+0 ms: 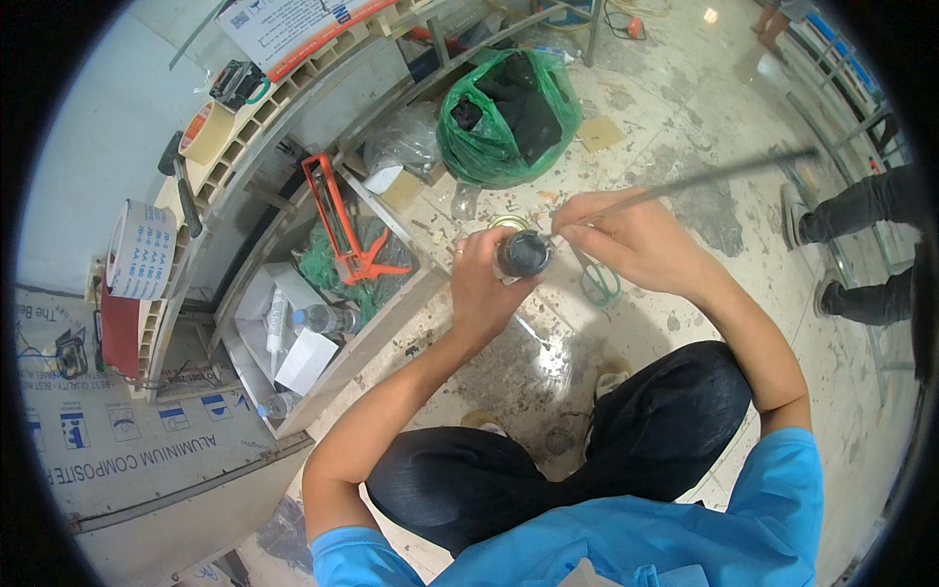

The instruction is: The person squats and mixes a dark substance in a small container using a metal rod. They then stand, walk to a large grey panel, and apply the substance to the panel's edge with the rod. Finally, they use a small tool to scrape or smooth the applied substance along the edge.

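Observation:
I am squatting over a dirty tiled floor. My left hand is wrapped around a dark cylindrical tube, its round end facing up at me. My right hand pinches a long thin metal rod that runs up and to the right; its near end meets the open end of the tube. A ring shows on a finger of my left hand. A small tin lies on the floor just behind the tube, partly hidden.
A green plastic bag of dark stuff sits ahead. To the left, a low metal shelf holds an orange caulking gun, bottles and papers. Tape rolls rest on a ledge. Green scissors lie on the floor. Another person's legs stand at right.

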### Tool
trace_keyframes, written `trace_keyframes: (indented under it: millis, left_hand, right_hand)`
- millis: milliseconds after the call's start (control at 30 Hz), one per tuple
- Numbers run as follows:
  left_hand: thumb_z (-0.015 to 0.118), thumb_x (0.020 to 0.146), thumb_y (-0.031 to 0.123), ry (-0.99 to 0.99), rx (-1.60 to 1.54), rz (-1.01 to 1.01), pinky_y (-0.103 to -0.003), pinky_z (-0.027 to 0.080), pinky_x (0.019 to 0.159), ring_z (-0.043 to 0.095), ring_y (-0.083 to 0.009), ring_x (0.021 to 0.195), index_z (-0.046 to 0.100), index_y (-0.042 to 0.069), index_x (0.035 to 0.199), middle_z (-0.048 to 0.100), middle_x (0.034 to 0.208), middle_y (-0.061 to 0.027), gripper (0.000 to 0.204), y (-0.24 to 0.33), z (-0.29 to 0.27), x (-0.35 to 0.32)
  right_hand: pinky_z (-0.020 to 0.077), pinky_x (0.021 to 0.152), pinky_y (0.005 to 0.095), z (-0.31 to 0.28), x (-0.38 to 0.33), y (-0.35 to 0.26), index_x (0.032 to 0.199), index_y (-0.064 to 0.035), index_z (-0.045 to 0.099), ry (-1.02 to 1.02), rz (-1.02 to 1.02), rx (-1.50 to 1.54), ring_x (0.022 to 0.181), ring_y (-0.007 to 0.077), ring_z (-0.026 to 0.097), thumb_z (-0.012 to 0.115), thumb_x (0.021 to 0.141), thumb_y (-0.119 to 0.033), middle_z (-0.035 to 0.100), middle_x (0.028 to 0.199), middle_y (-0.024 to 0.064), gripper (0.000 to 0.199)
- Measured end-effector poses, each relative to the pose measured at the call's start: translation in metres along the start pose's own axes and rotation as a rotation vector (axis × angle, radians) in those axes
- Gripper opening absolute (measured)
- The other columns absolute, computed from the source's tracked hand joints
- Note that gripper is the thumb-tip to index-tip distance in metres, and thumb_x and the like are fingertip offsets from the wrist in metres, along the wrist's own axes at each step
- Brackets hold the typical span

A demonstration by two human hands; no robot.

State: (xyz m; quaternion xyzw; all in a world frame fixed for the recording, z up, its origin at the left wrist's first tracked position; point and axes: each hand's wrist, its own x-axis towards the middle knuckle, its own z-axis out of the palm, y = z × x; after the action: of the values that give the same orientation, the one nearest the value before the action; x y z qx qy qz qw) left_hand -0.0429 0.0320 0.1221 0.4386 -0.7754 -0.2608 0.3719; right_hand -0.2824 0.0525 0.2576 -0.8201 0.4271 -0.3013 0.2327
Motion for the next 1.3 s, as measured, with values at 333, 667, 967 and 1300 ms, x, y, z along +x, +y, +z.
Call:
trace_keyframes:
  millis: [333,667,967,1300]
  left_hand:
    - [0.1,0.071,0.021,-0.013,-0.017,-0.023,-0.048,0.049,0.104,0.062,-0.0352,0.12,0.065,0.006,0.131,0.069,0.124,-0.0125,0.071,0.0025,-0.0026,-0.0008]
    - [0.1,0.071,0.02,-0.018,-0.003,-0.009,-0.048,0.049,0.103,0.062,-0.0351,0.121,0.066,0.006,0.13,0.07,0.123,-0.0128,0.069,0.0012,-0.0022,-0.001]
    - [0.099,0.071,0.021,-0.011,-0.007,0.004,-0.048,0.048,0.104,0.062,-0.0359,0.119,0.066,0.006,0.128,0.069,0.122,-0.0128,0.068,0.0015,-0.0024,-0.001]
    - [0.099,0.072,0.023,-0.029,-0.008,-0.03,-0.048,0.047,0.106,0.06,-0.0363,0.123,0.065,0.006,0.13,0.068,0.125,-0.0124,0.07,0.0027,-0.002,-0.001]
  right_hand:
    - [0.0582,0.078,0.0435,0.0005,0.0009,-0.0048,0.104,0.0047,0.077,-0.064,0.034,0.13,0.082,0.0363,0.074,0.066,0.103,-0.015,0.079,0.101,0.0132,0.023]
    - [0.0576,0.076,0.0445,-0.0004,-0.0009,-0.0011,0.1,0.0048,0.079,-0.014,-0.002,0.074,0.079,0.0371,0.073,0.066,0.103,-0.016,0.079,0.101,0.0135,0.025]
    - [0.0578,0.079,0.0441,-0.0001,-0.0018,-0.0026,0.104,0.0048,0.077,-0.072,0.042,0.068,0.086,0.0369,0.074,0.066,0.104,-0.017,0.079,0.105,0.0129,0.025]
    - [0.0577,0.076,0.0442,0.0001,-0.0004,-0.0029,0.098,0.0057,0.077,-0.094,0.082,0.157,0.078,0.0356,0.073,0.066,0.102,-0.015,0.079,0.104,0.0122,0.024]
